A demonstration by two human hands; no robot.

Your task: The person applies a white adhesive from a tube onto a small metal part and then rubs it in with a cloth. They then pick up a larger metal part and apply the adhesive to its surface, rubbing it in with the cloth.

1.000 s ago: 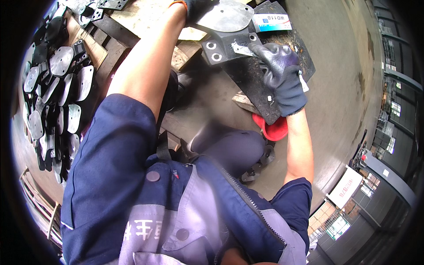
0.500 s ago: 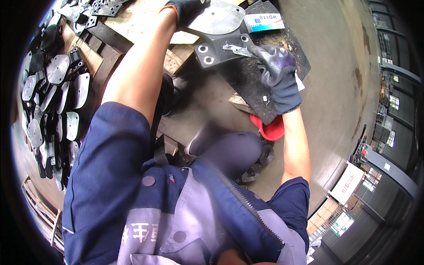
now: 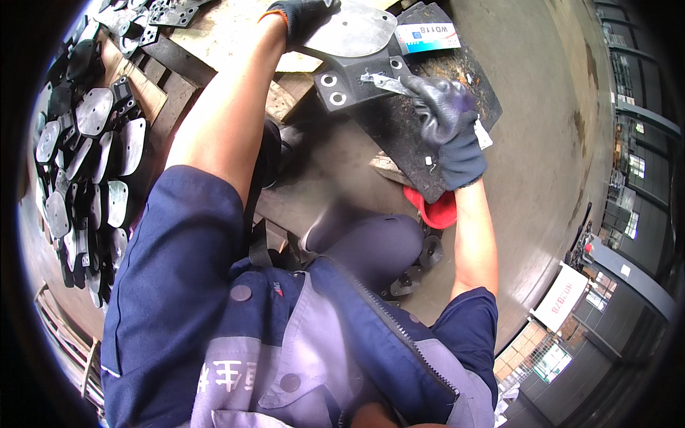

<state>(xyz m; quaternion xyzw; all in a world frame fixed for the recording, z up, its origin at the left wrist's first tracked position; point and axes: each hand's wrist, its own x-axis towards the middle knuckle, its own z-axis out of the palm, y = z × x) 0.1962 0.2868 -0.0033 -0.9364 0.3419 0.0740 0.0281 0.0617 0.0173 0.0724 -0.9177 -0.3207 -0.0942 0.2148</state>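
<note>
My left hand (image 3: 308,20), in a dark glove with an orange cuff edge, grips the left edge of a bracket (image 3: 349,32) at the top. The bracket has a silver oval plate with small holes and a black, flanged block below it with metal-ringed holes. My right hand (image 3: 446,118), in a dark coated glove, is closed around a narrow, pale-grey, blade-like tool (image 3: 385,83). The tool's tip lies against the black block between its holes. Beneath is a dirty black board (image 3: 407,143) with small white scraps. The left fingertips are partly hidden.
Many similar metal-and-black brackets (image 3: 93,164) are heaped at the left by wooden pallet boards (image 3: 146,89). A printed white-and-blue card (image 3: 428,37) lies beside the bracket. A red container (image 3: 439,210) stands under the board's near corner. Round metal pieces (image 3: 408,279) sit by my leg.
My right wrist and forearm have shifted slightly left. The blade-like tool's tip stays at almost the same spot on the block. My left hand and the bracket hold still.
</note>
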